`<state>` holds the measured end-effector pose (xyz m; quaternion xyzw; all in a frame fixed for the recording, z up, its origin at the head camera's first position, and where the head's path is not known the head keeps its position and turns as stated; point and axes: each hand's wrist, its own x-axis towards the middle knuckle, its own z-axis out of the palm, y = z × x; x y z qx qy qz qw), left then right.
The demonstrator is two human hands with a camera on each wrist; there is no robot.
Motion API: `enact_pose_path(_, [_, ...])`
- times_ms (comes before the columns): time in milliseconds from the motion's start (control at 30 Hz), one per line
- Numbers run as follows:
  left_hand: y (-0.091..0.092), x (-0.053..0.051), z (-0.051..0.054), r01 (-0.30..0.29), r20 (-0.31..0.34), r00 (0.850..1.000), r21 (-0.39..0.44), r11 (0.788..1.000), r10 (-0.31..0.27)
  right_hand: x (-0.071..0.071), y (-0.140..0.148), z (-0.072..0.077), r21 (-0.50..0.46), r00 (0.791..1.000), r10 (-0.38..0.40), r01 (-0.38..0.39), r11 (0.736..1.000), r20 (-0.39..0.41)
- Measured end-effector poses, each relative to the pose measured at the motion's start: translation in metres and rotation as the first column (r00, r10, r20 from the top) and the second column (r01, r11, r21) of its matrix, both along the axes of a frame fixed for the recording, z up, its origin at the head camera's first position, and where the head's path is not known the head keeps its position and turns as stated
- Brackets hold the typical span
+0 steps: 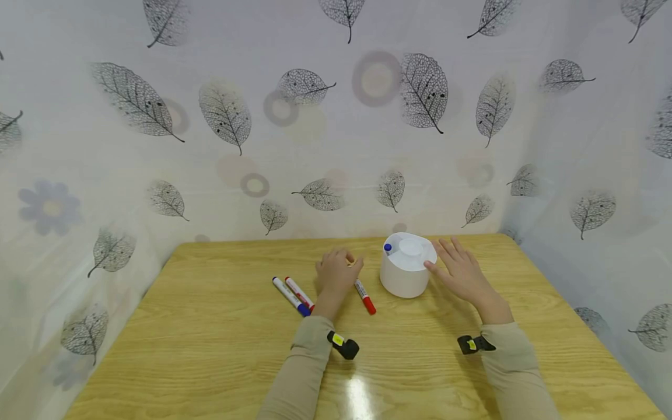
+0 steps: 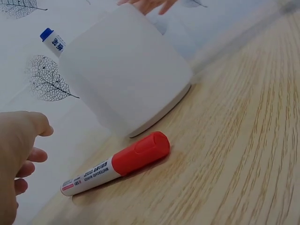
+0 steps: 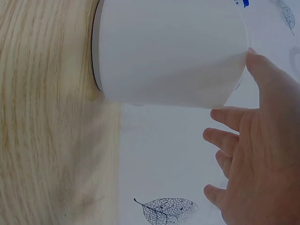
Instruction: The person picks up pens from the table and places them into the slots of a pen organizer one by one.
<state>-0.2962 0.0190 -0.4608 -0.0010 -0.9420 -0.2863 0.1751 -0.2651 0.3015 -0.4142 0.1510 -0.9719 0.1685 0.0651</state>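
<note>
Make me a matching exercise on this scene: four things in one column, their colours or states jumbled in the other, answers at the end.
Things:
1. Pen holder
2. Marker standing in it
3. Whiteboard marker lying nearest it
4. Right hand

Colours or states:
A. Red-capped
B. Touching the pen holder
C. White-walled
D. Blue-ended

Pairs: 1-C, 2-D, 3-A, 4-B

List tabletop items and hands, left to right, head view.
Pair of markers, one blue-capped and one red-capped → left hand → lone red-capped marker → white container → right hand.
</note>
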Motion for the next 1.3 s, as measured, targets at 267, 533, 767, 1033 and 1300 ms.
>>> enact_pose_path(267, [-0.001, -0.001, -0.013, -0.051, 0.106, 0.993, -0.072, 0.996, 0.058, 0.001, 0.001, 0.000, -0.004, 1.000, 0.002, -0.002, 1.000, 0.015])
enact_pose_path(533, [0.000, -0.001, -0.015, -0.048, 0.202, 0.977, -0.131, 0.990, 0.074, 0.000, 0.003, -0.002, 0.005, 1.000, -0.001, 0.000, 1.000, 0.008])
enact_pose_path(767, [-0.001, 0.001, -0.013, -0.030, 0.245, 0.968, -0.135, 0.990, 0.063, -0.001, 0.002, 0.000, -0.002, 1.000, -0.002, 0.002, 1.000, 0.020])
enact_pose_path(1033, [0.000, 0.000, -0.015, -0.046, 0.269, 0.960, -0.130, 0.990, 0.080, -0.001, 0.003, -0.001, 0.006, 1.000, -0.008, 0.008, 1.000, 0.017])
enact_pose_path(1300, [0.000, 0.000, -0.016, -0.057, 0.256, 0.963, -0.102, 0.993, 0.081, 0.002, 0.003, -0.002, 0.004, 1.000, -0.012, 0.011, 1.000, 0.022])
